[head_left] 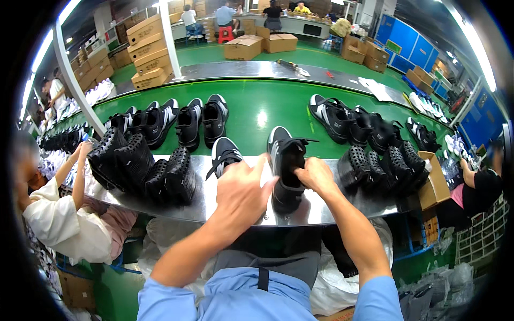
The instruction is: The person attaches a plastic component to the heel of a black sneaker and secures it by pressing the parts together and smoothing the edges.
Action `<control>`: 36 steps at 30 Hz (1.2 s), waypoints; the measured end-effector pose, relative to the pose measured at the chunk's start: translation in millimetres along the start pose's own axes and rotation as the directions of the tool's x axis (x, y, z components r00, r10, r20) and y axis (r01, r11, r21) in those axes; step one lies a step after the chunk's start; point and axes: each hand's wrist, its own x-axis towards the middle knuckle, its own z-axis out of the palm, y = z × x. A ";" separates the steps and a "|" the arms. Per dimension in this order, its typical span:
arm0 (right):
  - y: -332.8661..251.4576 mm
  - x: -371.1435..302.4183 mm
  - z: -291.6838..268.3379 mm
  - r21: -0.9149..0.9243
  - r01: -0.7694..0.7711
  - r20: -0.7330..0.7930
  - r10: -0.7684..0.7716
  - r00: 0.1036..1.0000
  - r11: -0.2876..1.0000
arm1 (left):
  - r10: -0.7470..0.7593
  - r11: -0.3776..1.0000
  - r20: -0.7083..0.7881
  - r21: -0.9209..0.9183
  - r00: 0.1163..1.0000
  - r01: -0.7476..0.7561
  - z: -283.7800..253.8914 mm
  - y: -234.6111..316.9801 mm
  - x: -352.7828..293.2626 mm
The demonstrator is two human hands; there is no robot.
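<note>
A black sneaker (285, 200) with a grey-and-white toe and loose black laces stands in front of me on the metal ledge, its toe pointing away. My right hand (316, 174) grips the collar of its opening, thumb and fingers at the edge. Close to its left side is my left hand (242, 192), a little blurred, with thumb and index finger apart and nothing seen in it. Beyond the left hand is a second sneaker (227, 150), partly covered by that hand.
Black sneakers (188, 125) line the green belt (262, 107) on the left, with more sneakers (329, 117) on the right. Black pieces with rows of holes (180, 174) stand along the metal ledge (206, 206). Co-workers sit at either side; a cardboard box (432, 181) is at right.
</note>
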 end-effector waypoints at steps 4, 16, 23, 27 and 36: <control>-9.5 -8.4 -1.8 -0.032 0.118 0.051 -0.116 0.992 0.993 | -0.371 0.897 0.368 -0.097 0.853 0.431 -24.3 -39.2 -60.9; 8.1 -70.2 -54.0 0.055 0.147 -0.207 -0.133 0.969 0.988 | -0.061 0.997 -0.229 0.031 0.972 0.070 -109.7 -119.5 -47.7; -40.5 -126.6 -73.7 0.526 0.108 0.041 -0.151 0.988 0.844 | -0.450 0.532 -0.633 0.377 0.630 0.758 -248.4 -352.8 -114.1; -58.0 -128.7 -62.1 0.541 0.125 0.098 -0.210 0.973 0.832 | -0.621 0.543 -0.451 0.341 0.641 0.767 -242.9 -436.1 -133.0; -88.7 -137.0 -51.4 0.530 0.174 0.061 -0.242 0.968 0.830 | -0.657 0.565 -0.552 0.092 0.514 0.820 -264.1 -400.4 -118.6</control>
